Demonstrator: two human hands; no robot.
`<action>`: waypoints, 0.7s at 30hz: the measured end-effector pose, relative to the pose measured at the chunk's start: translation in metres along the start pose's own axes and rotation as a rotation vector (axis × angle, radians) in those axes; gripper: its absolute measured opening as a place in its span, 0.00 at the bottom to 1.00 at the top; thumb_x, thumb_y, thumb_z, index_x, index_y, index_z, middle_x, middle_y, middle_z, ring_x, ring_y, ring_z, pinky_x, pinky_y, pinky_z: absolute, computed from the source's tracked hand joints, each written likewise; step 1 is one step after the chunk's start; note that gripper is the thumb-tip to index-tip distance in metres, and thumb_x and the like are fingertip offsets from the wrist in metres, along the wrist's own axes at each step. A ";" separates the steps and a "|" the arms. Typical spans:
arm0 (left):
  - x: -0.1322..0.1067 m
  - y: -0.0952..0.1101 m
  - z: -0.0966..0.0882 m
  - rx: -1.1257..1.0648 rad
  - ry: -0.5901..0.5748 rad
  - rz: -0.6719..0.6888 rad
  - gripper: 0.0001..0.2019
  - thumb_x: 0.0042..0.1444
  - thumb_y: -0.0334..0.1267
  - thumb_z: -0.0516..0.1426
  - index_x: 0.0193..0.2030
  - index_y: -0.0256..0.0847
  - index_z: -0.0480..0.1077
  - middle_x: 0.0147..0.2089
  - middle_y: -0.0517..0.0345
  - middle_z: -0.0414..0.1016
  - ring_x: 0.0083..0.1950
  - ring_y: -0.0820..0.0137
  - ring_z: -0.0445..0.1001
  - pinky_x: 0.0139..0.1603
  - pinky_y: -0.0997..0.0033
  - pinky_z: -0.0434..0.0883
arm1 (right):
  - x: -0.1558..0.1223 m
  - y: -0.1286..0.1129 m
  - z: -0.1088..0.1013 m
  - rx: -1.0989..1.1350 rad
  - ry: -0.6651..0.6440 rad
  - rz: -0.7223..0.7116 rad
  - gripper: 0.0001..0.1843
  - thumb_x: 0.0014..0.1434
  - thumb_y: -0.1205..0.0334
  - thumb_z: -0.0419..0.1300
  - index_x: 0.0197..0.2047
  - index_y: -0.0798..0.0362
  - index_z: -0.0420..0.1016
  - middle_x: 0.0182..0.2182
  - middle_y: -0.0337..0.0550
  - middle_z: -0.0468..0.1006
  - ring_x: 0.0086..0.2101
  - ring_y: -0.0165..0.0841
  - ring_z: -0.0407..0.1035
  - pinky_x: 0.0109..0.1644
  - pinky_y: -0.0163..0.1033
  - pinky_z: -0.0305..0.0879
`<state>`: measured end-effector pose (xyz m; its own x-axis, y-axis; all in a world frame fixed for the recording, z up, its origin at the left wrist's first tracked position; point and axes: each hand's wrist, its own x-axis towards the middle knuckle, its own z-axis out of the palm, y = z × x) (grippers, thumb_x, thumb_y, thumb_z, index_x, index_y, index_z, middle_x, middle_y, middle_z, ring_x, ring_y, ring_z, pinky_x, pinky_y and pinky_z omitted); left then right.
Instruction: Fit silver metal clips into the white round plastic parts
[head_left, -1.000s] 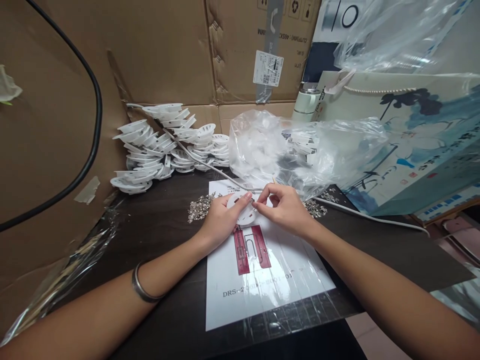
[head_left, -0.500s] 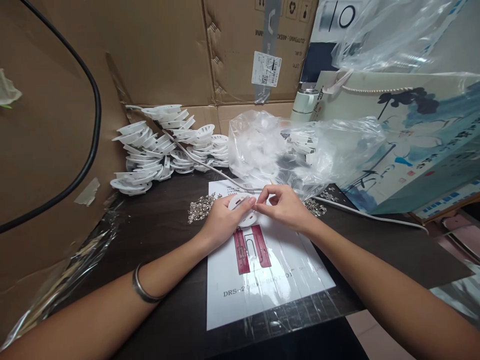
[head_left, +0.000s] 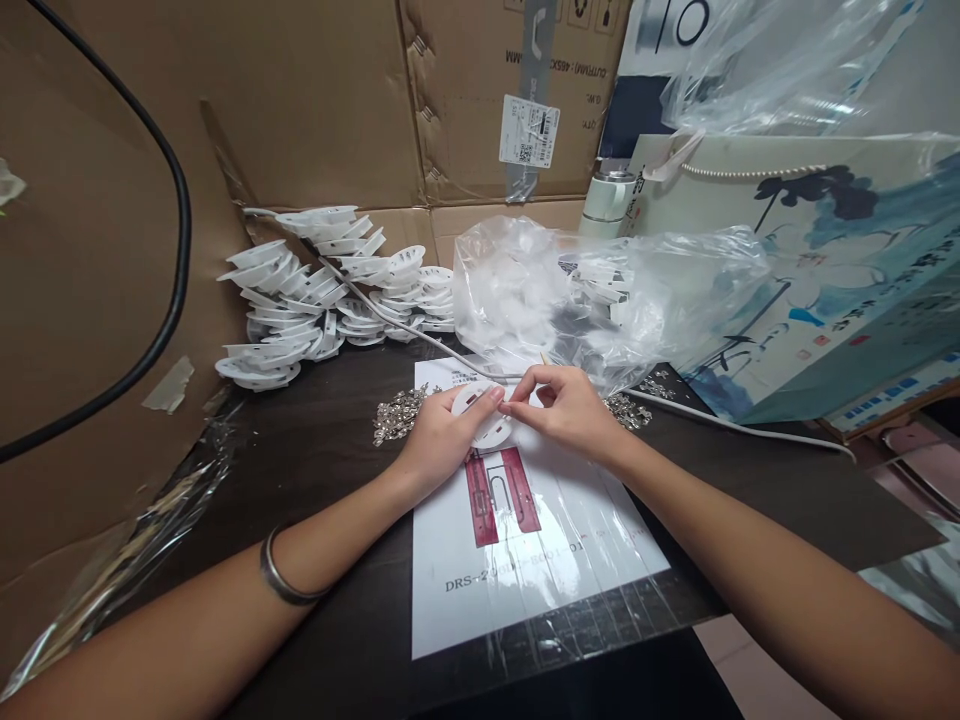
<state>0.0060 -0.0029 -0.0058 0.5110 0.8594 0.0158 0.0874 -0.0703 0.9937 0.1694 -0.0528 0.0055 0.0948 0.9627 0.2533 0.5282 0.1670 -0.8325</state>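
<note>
My left hand [head_left: 441, 440] grips a round white plastic disc [head_left: 474, 404] just above a white printed sheet [head_left: 517, 540] taped to the dark table. My right hand [head_left: 571, 412] is pinched at the disc's right edge, holding a thin wooden stick whose tip [head_left: 544, 358] pokes up behind the fingers. A small heap of shiny metal clips [head_left: 399, 414] lies just left of my left hand, and another heap of clips [head_left: 628, 410] lies right of my right hand.
A pile of white discs [head_left: 315, 290] sits at the back left against cardboard walls. A clear plastic bag [head_left: 600, 300] of more parts lies behind my hands. A white cable [head_left: 750, 430] runs to the right. A painted gift bag [head_left: 832, 260] stands at the right.
Both hands stay on the disc with only slight finger shifts. The view has drifted a little, and nothing else has moved.
</note>
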 end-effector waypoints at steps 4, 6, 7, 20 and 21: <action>-0.001 0.000 0.000 -0.003 -0.007 -0.002 0.18 0.55 0.50 0.60 0.25 0.36 0.66 0.22 0.64 0.62 0.23 0.82 0.58 0.24 0.79 0.57 | 0.000 0.001 0.000 0.007 0.000 0.001 0.11 0.49 0.58 0.66 0.23 0.54 0.72 0.20 0.34 0.68 0.23 0.23 0.53 0.30 0.36 0.52; -0.001 0.000 0.000 -0.003 -0.008 -0.005 0.19 0.55 0.50 0.60 0.25 0.35 0.66 0.23 0.64 0.62 0.23 0.81 0.59 0.24 0.79 0.58 | 0.000 0.002 0.000 0.024 -0.006 0.000 0.11 0.49 0.57 0.66 0.23 0.54 0.72 0.20 0.34 0.67 0.22 0.22 0.53 0.29 0.36 0.51; -0.001 0.000 0.000 -0.001 -0.006 -0.008 0.19 0.55 0.50 0.60 0.25 0.35 0.66 0.22 0.64 0.62 0.23 0.81 0.59 0.24 0.79 0.57 | 0.000 0.002 0.000 0.033 -0.008 -0.003 0.11 0.49 0.57 0.66 0.23 0.54 0.72 0.20 0.34 0.67 0.22 0.22 0.53 0.29 0.36 0.51; 0.001 -0.001 0.001 0.001 0.018 -0.018 0.19 0.55 0.51 0.60 0.25 0.36 0.66 0.20 0.66 0.61 0.18 0.82 0.58 0.19 0.79 0.57 | 0.001 0.004 0.002 0.046 -0.032 -0.030 0.12 0.50 0.57 0.66 0.24 0.54 0.70 0.18 0.33 0.63 0.23 0.23 0.54 0.29 0.35 0.51; 0.001 0.000 0.001 0.001 0.019 -0.015 0.19 0.55 0.51 0.60 0.25 0.36 0.66 0.20 0.66 0.61 0.18 0.82 0.58 0.19 0.79 0.57 | 0.001 0.004 0.002 0.050 -0.038 -0.025 0.12 0.50 0.57 0.66 0.24 0.54 0.70 0.18 0.33 0.63 0.23 0.23 0.54 0.29 0.35 0.51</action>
<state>0.0074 -0.0030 -0.0060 0.4931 0.8700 0.0029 0.0961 -0.0578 0.9937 0.1699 -0.0508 0.0019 0.0491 0.9653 0.2564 0.4875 0.2009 -0.8497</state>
